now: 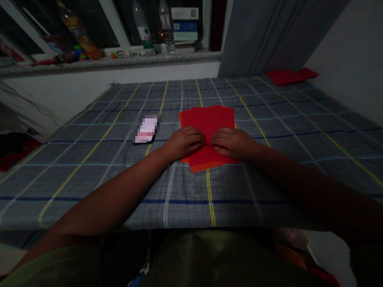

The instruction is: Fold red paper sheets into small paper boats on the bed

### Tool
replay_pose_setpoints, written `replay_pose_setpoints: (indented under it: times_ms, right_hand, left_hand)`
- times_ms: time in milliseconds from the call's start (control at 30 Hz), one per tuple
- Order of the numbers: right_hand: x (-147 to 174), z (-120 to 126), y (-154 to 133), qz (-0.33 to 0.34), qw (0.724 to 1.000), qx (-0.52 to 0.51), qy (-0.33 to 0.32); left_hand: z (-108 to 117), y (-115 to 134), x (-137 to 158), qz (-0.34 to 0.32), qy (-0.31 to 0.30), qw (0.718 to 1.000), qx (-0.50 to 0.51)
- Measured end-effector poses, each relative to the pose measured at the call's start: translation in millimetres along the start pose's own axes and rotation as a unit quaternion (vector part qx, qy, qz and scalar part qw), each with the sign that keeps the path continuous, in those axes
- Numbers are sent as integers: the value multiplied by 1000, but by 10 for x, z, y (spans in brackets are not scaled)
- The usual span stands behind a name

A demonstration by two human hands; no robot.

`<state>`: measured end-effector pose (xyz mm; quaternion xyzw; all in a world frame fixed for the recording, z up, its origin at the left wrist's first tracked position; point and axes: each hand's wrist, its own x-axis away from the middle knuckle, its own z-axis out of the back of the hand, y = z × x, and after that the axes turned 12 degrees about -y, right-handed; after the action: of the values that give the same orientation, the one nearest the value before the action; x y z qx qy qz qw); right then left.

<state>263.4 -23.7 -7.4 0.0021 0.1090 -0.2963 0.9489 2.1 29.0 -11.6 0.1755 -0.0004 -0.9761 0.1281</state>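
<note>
L hand (184, 142) curled, R hand (232, 142) curled, touching red ppr (209, 118)

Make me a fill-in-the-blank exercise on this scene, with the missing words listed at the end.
1. The left hand and right hand touch a top sheet coloured ____.
2. The paper edge showing beneath it is ____.
3. From the person's viewpoint, the phone lies to the sheets' ____.
4. The number of clear bottles on the windowsill is ____.

Missing words: red; orange; left; two.
</note>
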Motion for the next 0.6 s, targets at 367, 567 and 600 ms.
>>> replay_pose_setpoints:
  times_ms: [367,567,600]
  right_hand:
    - [9,-63,-8,-20,999,8,27]
    - [1,-61,-22,-12,999,36,33]
    - [0,-64,-27,-13,999,36,37]
  left_hand:
    - [6,56,-11,29,-48,997,-59]
    - [-23,67,-30,-1,-22,992,-124]
    - [-24,69,-31,-10,-13,991,-130]
